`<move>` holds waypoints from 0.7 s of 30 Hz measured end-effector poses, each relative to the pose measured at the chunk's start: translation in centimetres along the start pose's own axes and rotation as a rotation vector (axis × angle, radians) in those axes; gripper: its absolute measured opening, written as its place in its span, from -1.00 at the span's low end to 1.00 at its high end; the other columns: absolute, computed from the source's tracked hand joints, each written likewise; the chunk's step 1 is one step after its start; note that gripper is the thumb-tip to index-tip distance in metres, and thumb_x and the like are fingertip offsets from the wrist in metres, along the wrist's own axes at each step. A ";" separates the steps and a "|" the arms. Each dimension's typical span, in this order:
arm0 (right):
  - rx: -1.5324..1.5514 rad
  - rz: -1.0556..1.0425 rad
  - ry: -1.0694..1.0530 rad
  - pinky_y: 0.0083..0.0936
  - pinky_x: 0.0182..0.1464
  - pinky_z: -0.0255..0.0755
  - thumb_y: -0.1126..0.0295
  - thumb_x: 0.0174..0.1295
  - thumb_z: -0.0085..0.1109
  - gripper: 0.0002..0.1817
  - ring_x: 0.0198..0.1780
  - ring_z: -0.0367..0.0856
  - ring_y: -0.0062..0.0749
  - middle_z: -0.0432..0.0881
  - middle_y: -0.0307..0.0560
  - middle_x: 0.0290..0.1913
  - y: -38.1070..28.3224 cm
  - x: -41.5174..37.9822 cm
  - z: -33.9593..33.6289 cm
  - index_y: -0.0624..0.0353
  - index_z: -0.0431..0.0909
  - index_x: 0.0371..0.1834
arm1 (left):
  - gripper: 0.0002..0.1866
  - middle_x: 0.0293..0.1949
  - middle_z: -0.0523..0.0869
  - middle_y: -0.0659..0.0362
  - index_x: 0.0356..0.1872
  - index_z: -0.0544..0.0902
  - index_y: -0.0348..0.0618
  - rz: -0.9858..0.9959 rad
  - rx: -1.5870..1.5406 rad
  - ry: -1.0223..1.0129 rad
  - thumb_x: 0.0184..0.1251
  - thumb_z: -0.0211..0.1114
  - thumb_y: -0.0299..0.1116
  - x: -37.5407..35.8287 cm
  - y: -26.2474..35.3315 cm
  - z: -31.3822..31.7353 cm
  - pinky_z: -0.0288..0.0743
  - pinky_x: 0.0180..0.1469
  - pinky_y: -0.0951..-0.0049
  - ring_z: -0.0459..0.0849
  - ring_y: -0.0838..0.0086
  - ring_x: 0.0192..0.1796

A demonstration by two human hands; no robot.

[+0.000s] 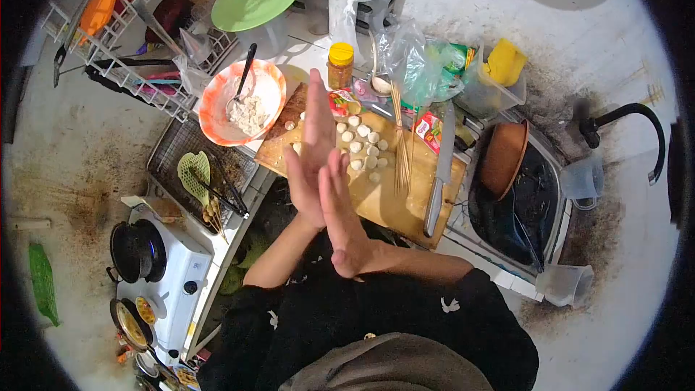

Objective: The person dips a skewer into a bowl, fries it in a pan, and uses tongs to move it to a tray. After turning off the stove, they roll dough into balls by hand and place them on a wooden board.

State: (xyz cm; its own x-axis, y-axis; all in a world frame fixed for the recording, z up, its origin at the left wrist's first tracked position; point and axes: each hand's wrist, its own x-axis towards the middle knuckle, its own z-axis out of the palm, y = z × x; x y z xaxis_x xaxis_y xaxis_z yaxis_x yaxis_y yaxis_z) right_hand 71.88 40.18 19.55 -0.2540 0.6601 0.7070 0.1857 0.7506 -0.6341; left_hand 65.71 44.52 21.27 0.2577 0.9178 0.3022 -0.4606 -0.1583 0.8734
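Observation:
My left hand (313,148) points away from me, fingers stretched out flat. Against its palm and heel lies my right hand (339,210), with its fingers straight too. Whether anything sits between the palms is hidden. Just beyond and to the right, several small white dough balls (372,150) rest on a wooden cutting board (376,206). Bamboo skewers (399,137) and a large knife (439,181) lie on the board's right part. Left of my hands, an orange-and-white bowl (210,105) holds a crumbly white dough (248,114) and a black-handled spoon (247,69).
A two-burner stove (177,268) with a black pot (137,251) is at the left; a blue flame shows. At the right is a sink (561,206) holding a brown pan (504,159). A yellow-lidded jar (340,65) and plastic bags (420,61) stand behind the board.

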 end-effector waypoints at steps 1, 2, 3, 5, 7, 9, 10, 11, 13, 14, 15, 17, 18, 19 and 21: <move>0.005 -0.004 -0.004 -0.22 0.36 -0.53 -0.02 0.20 -0.27 -0.12 0.41 -0.50 -0.01 -0.48 0.28 0.38 0.1 0.5 -0.5 0.42 -0.39 0.33 | -0.18 0.39 -0.27 0.03 0.33 -0.21 -0.28 0.038 0.001 -0.047 0.27 -0.52 0.23 0.0 0.0 0.1 -0.48 0.37 0.28 -0.32 0.26 0.42; 0.010 0.059 0.079 -0.22 0.37 -0.51 0.00 0.17 -0.21 -0.10 0.41 -0.50 0.00 -0.47 0.27 0.38 0.5 1.4 -1.7 0.42 -0.39 0.33 | -0.17 0.39 -0.28 0.02 0.33 -0.22 -0.28 0.086 0.068 -0.103 0.27 -0.52 0.23 -0.3 0.1 0.8 -0.49 0.37 0.27 -0.33 0.25 0.42; 0.013 0.125 0.163 -0.23 0.37 -0.49 0.02 0.14 -0.15 -0.08 0.41 -0.50 0.00 -0.47 0.26 0.38 1.0 2.5 -2.6 0.43 -0.38 0.33 | -0.17 0.39 -0.29 0.01 0.33 -0.22 -0.29 0.132 0.135 -0.159 0.26 -0.52 0.24 -0.9 0.1 1.6 -0.49 0.36 0.27 -0.33 0.24 0.42; 0.134 0.166 0.280 -0.27 0.37 -0.44 0.08 0.11 -0.10 -0.08 0.41 -0.49 -0.01 -0.47 0.26 0.38 2.2 3.2 -2.9 0.43 -0.36 0.33 | -0.17 0.38 -0.31 -0.02 0.34 -0.23 -0.28 0.444 0.347 -0.277 0.25 -0.54 0.23 -2.1 -3.6 1.6 -0.48 0.36 0.22 -0.36 0.21 0.41; 0.185 0.077 0.261 -0.31 0.37 -0.42 0.12 0.14 -0.13 -0.13 0.42 -0.47 -0.05 -0.45 0.28 0.38 1.9 3.7 -3.1 0.44 -0.35 0.33 | -0.21 0.38 -0.25 -0.02 0.32 -0.17 -0.31 0.395 0.057 -0.114 0.28 -0.51 0.17 -1.3 -2.0 2.6 -0.45 0.36 0.27 -0.31 0.23 0.42; 0.175 0.064 0.153 -0.32 0.37 -0.40 -0.01 0.16 -0.20 -0.11 0.42 -0.46 -0.04 -0.42 0.29 0.38 0.9 1.3 -1.4 0.43 -0.33 0.33 | -0.28 0.37 -0.11 -0.04 0.30 -0.05 -0.39 0.259 -0.504 0.223 0.33 -0.45 0.05 -0.7 0.3 3.5 -0.40 0.38 0.36 -0.21 0.28 0.42; 0.079 0.053 0.069 -0.24 0.36 -0.42 -0.15 0.16 -0.40 -0.10 0.41 -0.44 0.02 -0.40 0.31 0.38 0.4 -0.3 0.1 0.40 -0.32 0.34 | -0.30 0.35 0.00 -0.04 0.28 0.04 -0.41 0.106 0.042 0.138 0.33 -0.42 0.02 -0.3 1.5 1.3 -0.30 0.38 0.40 -0.09 0.29 0.40; -0.013 0.043 -0.015 -0.15 0.35 -0.45 -0.29 0.16 -0.60 -0.05 0.41 -0.41 0.08 -0.38 0.33 0.37 0.2 -1.2 1.0 0.37 -0.31 0.34 | -0.30 0.35 0.00 -0.04 0.28 0.04 -0.41 0.105 0.046 0.143 0.33 -0.42 0.02 -0.3 1.5 1.1 -0.30 0.38 0.40 -0.09 0.29 0.40; 0.128 0.010 0.134 -0.13 0.35 -0.44 -0.19 0.21 -0.46 -0.11 0.41 -0.40 0.09 -0.38 0.37 0.36 0.9 1.3 -0.2 0.38 -0.30 0.34 | -0.27 0.39 -0.19 0.01 0.32 -0.12 -0.34 0.185 0.052 -0.077 0.33 -0.50 0.09 -0.5 0.6 0.5 -0.45 0.38 0.34 -0.27 0.28 0.42; 0.055 0.036 0.200 -0.15 0.35 -0.44 -0.06 0.22 -0.37 -0.17 0.41 -0.41 0.09 -0.38 0.37 0.36 1.2 2.2 -1.2 0.38 -0.31 0.34 | -0.31 0.37 -0.08 0.02 0.31 -0.07 -0.36 0.028 0.057 0.092 0.34 -0.49 0.01 -3.6 -3.7 -1.4 -0.30 0.37 0.43 -0.15 0.31 0.41; -0.021 0.059 0.265 -0.17 0.36 -0.44 0.06 0.23 -0.28 -0.21 0.41 -0.42 0.09 -0.39 0.36 0.36 1.4 3.0 -2.4 0.38 -0.31 0.34 | -0.33 0.39 -0.17 0.04 0.32 -0.11 -0.34 0.115 0.025 0.078 0.35 -0.52 -0.01 -4.3 -4.6 0.2 -0.35 0.37 0.42 -0.23 0.32 0.42; -0.107 0.110 0.225 -0.20 0.36 -0.43 0.29 0.17 -0.16 -0.22 0.41 -0.43 0.08 -0.40 0.34 0.37 1.1 3.7 -3.7 0.37 -0.34 0.35 | -0.24 0.39 -0.26 0.03 0.34 -0.19 -0.25 0.398 0.198 -0.190 0.30 -0.52 0.16 -2.7 -4.5 1.4 -0.48 0.35 0.20 -0.33 0.18 0.42; -0.008 0.084 0.190 -0.19 0.36 -0.43 0.25 0.18 -0.16 -0.21 0.41 -0.44 0.08 -0.40 0.33 0.37 1.6 2.8 -2.5 0.36 -0.36 0.35 | -0.27 0.38 -0.19 0.01 0.33 -0.15 -0.31 0.268 -0.229 -0.086 0.33 -0.52 0.09 -3.4 -4.8 0.4 -0.43 0.37 0.30 -0.27 0.24 0.42; 0.094 0.060 0.156 -0.19 0.36 -0.43 0.22 0.20 -0.15 -0.20 0.41 -0.44 0.08 -0.41 0.31 0.38 1.2 2.7 -1.6 0.35 -0.37 0.35 | -0.31 0.38 -0.13 0.00 0.31 -0.10 -0.38 0.126 -0.650 0.022 0.36 -0.52 0.03 -3.4 -3.5 -0.3 -0.39 0.38 0.41 -0.22 0.30 0.42; 0.055 0.044 -0.006 -0.17 0.36 -0.44 -0.18 0.20 -0.46 -0.10 0.41 -0.44 0.08 -0.41 0.27 0.38 1.1 -0.9 0.6 0.37 -0.39 0.34 | -0.27 0.39 -0.19 0.03 0.34 -0.14 -0.28 -0.041 0.036 0.080 0.32 -0.53 0.11 -0.6 0.6 -0.1 -0.43 0.38 0.34 -0.27 0.26 0.42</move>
State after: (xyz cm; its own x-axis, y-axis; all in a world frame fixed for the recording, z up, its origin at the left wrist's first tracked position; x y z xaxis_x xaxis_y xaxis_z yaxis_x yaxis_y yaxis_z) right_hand 71.73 40.40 18.04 -0.2526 0.6920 0.6762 0.1448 0.7181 -0.6808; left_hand 65.15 43.94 21.57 0.2064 0.9497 0.2355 -0.4197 -0.1315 0.8981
